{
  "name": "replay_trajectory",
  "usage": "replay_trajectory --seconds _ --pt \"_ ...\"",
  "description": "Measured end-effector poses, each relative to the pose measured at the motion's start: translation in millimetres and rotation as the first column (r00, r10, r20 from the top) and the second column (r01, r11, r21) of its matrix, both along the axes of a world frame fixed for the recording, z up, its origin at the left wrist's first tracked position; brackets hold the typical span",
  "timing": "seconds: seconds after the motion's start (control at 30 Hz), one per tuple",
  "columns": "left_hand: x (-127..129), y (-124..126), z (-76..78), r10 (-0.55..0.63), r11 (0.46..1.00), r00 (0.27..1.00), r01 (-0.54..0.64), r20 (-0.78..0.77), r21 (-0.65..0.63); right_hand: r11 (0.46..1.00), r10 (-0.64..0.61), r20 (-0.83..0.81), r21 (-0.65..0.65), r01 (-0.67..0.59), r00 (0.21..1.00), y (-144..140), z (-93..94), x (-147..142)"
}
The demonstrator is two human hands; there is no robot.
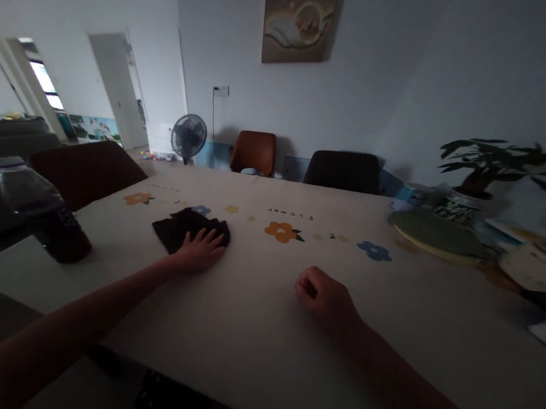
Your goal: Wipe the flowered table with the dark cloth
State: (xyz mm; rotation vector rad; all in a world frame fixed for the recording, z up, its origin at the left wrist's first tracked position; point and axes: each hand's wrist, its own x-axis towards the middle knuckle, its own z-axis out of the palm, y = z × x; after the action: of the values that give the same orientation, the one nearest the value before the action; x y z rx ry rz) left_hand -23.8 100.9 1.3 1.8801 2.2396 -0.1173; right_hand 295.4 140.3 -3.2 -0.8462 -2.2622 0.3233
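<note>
**Left hand flat on a dark cloth, right hand fisted on the tabletop**

Head view: the left hand (199,249) reaches far forward with the arm stretched out, fingers spread wide and palm down on the near edge of a black cloth (186,228). The flat palm seems to pin the cloth against the tabletop (251,341) rather than grip it; nothing is pinched between the fingers. The cloth lies crumpled just beyond the fingertips, partly covering a printed flower.

The right hand (324,297) rests nearer the body, well to the right of the cloth, curled into a loose fist with the knuckles up. It appears to hold nothing and looks parked as a brace while the other arm reaches.

Left of the left hand stands a dark bottle (42,211), well apart from the cloth. Far right of the right hand, plates (433,237) and a potted plant (489,166) crowd that side, leaving the middle open for the arms.
</note>
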Motion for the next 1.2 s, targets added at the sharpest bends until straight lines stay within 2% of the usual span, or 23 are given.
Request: replay_trajectory --seconds 0.2,0.33,0.4,0.57,0.67,0.83,0.9,0.97,1.03,1.1,1.2 --pt "62.3 -18.6 -5.1 -0.222 0.973 0.975 0.222 0.006 0.061 0.981 -0.177 -0.144 0.053 0.186 0.974 7.3 17.2 9.1" --pt "106.6 -31.4 -3.2 -0.35 0.935 0.935 0.346 0.05 0.073 0.974 -0.194 -0.165 0.082 0.209 0.967 7.9 20.8 10.2" --pt "130.3 -38.6 0.1 -0.434 0.9 0.897 0.427 0.083 0.094 0.969 -0.201 -0.176 0.106 0.221 0.964 8.1 23.0 11.1" --pt "186.7 -52.8 8.8 -0.65 0.759 0.739 0.62 0.176 0.197 0.957 -0.24 -0.199 0.113 0.266 0.95 13.4 32.5 19.6" --pt "215.5 -49.6 11.3 -0.75 0.661 0.634 0.712 0.187 0.237 0.95 -0.284 -0.183 0.083 0.302 0.941 17.1 38.0 25.9" --pt "245.2 -18.3 4.6 -0.894 0.444 0.441 0.845 0.082 0.296 0.917 -0.392 -0.153 0.018 0.399 0.907 19.3 47.1 34.8" --pt "249.2 -0.2 -2.6 -0.912 0.39 0.41 0.859 0.009 0.331 0.902 -0.427 -0.146 -0.001 0.431 0.893 19.7 50.3 37.9" --pt "249.2 19.4 -9.9 -0.896 0.388 0.437 0.858 -0.082 0.335 0.893 -0.447 -0.139 -0.018 0.45 0.883 20.5 52.3 40.2" --pt "245.2 40.2 -14.3 -0.858 0.428 0.494 0.838 -0.141 0.337 0.887 -0.459 -0.139 -0.015 0.462 0.877 21.8 52.6 41.4" --pt "236.2 62.0 -14.1 -0.819 0.506 0.565 0.792 -0.096 0.341 0.887 -0.457 -0.135 0.005 0.462 0.879 23.5 51.6 41.7" --pt "211.2 94.6 -7.3 -0.708 0.683 0.704 0.666 0.051 0.3 0.889 -0.45 -0.13 0.023 0.457 0.884 25.6 49.3 41.7"
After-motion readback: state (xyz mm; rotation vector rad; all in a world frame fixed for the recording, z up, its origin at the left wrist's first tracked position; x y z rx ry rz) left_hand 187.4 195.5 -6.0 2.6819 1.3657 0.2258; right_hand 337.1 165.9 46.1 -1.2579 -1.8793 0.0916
